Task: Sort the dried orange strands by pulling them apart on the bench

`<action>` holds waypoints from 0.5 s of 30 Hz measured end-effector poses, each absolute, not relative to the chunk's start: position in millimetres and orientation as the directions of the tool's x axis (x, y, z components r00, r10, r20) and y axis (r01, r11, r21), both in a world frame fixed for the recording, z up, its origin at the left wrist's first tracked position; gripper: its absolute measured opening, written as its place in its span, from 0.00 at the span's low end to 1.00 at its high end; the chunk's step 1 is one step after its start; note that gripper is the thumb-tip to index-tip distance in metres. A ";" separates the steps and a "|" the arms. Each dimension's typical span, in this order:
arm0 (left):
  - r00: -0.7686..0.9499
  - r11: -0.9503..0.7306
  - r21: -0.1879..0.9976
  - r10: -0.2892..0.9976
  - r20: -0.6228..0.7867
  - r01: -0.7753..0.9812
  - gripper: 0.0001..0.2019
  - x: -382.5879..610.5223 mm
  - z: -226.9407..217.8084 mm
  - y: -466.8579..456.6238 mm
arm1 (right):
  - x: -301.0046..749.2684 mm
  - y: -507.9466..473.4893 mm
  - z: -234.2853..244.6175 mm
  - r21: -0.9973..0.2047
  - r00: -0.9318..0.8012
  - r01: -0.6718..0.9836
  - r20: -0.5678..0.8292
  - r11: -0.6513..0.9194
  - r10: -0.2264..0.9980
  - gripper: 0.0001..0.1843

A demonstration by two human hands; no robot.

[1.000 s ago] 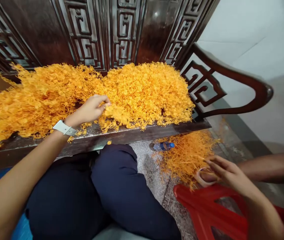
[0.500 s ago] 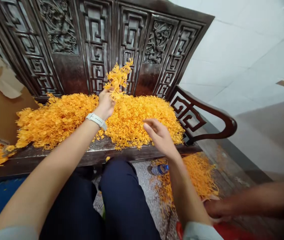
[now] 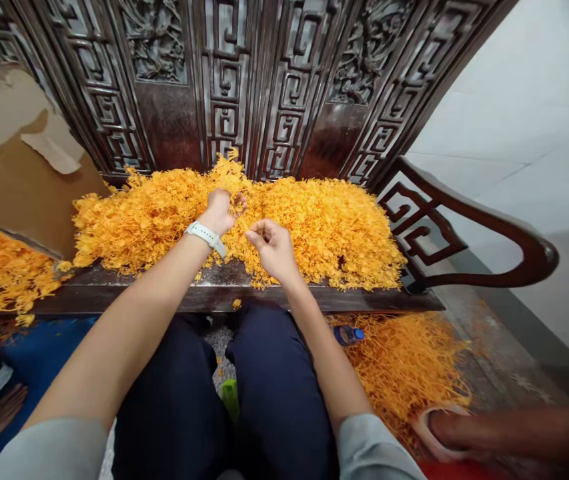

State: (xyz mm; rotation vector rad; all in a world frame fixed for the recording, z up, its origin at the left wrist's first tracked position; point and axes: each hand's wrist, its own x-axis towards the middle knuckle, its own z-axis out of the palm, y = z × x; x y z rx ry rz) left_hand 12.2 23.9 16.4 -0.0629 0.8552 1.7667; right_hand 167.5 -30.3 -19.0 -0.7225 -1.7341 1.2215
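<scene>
My left hand (image 3: 219, 210), with a white watch (image 3: 204, 237) on its wrist, is over the middle of the pile. Its fingers curl round a clump of orange stringy pieces (image 3: 229, 173), which stands up just beyond them. Close by on the right, my right hand (image 3: 275, 253) has thumb and forefinger pinched together. Whatever is between those fingertips is too small to make out against the orange. Both hands hover above a wide heap of orange pieces (image 3: 334, 227), small and flower-like with thin strands, spread along a dark wooden bench seat (image 3: 134, 291).
A torn cardboard box (image 3: 24, 180) stands at left beside more orange pieces (image 3: 4, 273). Right are the carved armrest (image 3: 504, 267), a blue-capped bottle (image 3: 348, 335) and orange strands (image 3: 409, 360) on the floor. Another person's foot (image 3: 447, 430) rests at lower right, another foot (image 3: 7, 410) at lower left.
My left hand has lowered the clump towards the heap. My right hand has moved left, close to it, and its fingers have closed. The view has shifted.
</scene>
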 end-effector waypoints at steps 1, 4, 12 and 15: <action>-0.396 -0.120 0.506 0.780 -0.485 -0.854 0.06 3.4 15.2 24.3 | 170.3 -36.7 -16.5 -0.934 -0.508 -0.033 0.322 0.355 0.799 0.09; -0.437 -0.160 0.486 0.724 -0.533 -0.859 0.11 -22.2 11.7 22.8 | 179.5 -53.7 -7.6 -0.915 -0.618 -0.079 0.357 0.397 0.701 0.09; -0.455 -0.183 0.505 0.743 -0.490 -0.844 0.09 -27.4 4.6 17.7 | 191.4 -21.8 -16.0 -0.714 -0.303 0.522 0.357 0.467 0.884 0.38; -0.401 -0.158 0.479 0.790 -0.463 -0.864 0.09 -0.3 7.7 18.2 | 176.7 -15.8 -23.3 -0.783 -0.354 0.479 0.240 0.396 0.904 0.48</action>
